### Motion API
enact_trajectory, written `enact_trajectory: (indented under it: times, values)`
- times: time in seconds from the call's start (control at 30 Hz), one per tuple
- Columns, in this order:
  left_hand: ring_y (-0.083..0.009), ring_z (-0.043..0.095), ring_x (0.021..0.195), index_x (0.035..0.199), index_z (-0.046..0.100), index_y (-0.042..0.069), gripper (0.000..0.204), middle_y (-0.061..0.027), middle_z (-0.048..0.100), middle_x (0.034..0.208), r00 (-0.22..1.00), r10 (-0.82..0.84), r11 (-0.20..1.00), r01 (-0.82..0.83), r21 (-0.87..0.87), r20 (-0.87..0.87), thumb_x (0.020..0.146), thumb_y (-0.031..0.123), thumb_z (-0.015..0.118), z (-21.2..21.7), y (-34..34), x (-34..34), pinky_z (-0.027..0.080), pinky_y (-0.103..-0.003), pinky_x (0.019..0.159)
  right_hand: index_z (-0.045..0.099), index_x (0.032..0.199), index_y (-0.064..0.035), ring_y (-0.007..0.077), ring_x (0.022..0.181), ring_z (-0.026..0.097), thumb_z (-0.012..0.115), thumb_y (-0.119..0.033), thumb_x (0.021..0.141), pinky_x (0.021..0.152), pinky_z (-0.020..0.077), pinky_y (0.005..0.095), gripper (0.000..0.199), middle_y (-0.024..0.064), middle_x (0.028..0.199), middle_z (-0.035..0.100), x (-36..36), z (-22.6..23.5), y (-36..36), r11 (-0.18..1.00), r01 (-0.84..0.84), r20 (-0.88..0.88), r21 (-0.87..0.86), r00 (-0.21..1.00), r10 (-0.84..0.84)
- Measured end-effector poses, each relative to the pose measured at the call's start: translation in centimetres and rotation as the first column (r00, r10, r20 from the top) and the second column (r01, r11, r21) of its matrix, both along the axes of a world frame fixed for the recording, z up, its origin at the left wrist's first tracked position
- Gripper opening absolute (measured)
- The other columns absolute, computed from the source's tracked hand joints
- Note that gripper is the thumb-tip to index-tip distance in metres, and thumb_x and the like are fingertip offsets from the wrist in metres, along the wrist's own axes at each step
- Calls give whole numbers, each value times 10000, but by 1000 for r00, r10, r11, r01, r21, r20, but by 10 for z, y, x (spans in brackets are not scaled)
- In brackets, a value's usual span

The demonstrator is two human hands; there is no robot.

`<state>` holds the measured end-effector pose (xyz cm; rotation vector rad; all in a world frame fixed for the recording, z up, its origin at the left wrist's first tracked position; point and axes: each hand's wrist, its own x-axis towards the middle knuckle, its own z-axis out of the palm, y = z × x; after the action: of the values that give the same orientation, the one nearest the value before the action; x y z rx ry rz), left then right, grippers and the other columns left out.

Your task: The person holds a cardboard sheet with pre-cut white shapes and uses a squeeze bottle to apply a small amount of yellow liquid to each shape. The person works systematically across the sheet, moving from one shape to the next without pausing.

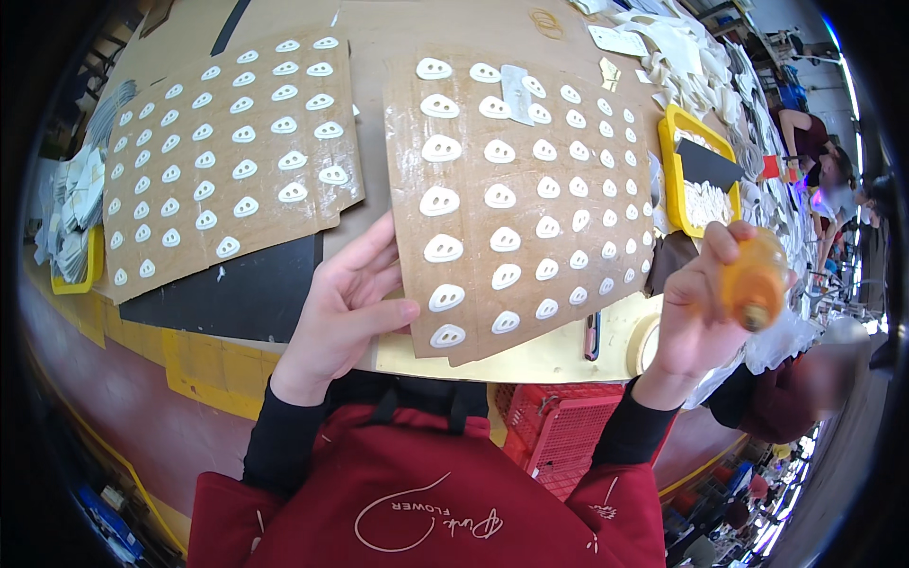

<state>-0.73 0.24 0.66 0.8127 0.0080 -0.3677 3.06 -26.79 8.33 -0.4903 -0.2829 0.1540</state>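
A brown cardboard sheet (473, 270) in front of me carries rows of small white rounded pieces (439, 201), each with two holes. My left hand (341, 298) holds this sheet by its left edge, thumb over the top and fingertips hidden behind it. In my right hand (696, 317) is an orange squeeze bottle (755, 270), tilted and a little blurred, held off the sheet's right side. A grey-white strip (516, 95) lies across the sheet's upper part. To the left rests a second cardboard sheet (223, 151) with similar white pieces in rows.
A yellow tray (674, 180) at right contains white pieces and a dark card. White fabric scraps (663, 47) pile up behind it. Near the table's front edge lie a slim dark tool (593, 336) and a tape roll (644, 346). A red crate (568, 426) stands below. People work at far right.
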Motion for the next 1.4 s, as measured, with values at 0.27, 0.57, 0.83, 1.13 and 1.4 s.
enact_trajectory:
  times: [0.27,0.57,0.83,1.13,1.4]
  values:
    - [-244,344,1228,1337,174,-71,767,-174,324,1334,999,12,999,-14,45,47,677,-118,561,6,-3,-5,311,-327,989,441,1125,-27,167,885,540,505,-516,793,634,452,257,594,88,1049,509,-21,-39,24,321,546,325,-774,777,-539]
    - [-245,327,1238,1339,169,-69,771,-170,311,1341,999,16,1000,-16,10,48,675,-125,558,9,-5,-7,296,-334,999,464,1088,-23,118,775,564,520,-488,789,448,397,204,555,85,1033,528,-9,-40,25,325,487,264,-810,799,-540]
    - [-249,325,1239,1340,169,-67,764,-175,307,1343,998,6,1000,-7,12,62,678,-136,545,11,-5,-7,294,-334,1001,485,1062,-9,142,773,565,572,-409,781,530,409,246,496,106,1004,553,-7,-36,28,402,478,225,-781,816,-532]
    - [-256,311,1247,1338,169,-69,767,-177,292,1354,998,-8,1000,8,-3,62,677,-139,551,12,-4,-8,291,-339,1003,490,1060,-8,118,727,574,541,-484,784,443,417,201,553,87,982,553,-2,-41,26,326,494,270,-806,797,-541]
    - [-254,316,1243,1338,177,-66,752,-171,270,1368,994,-26,1000,26,-3,108,681,-158,531,10,-3,-8,302,-334,997,475,1079,-14,127,757,575,544,-476,783,453,425,208,553,95,1002,549,1,-37,31,348,491,276,-799,812,-514]
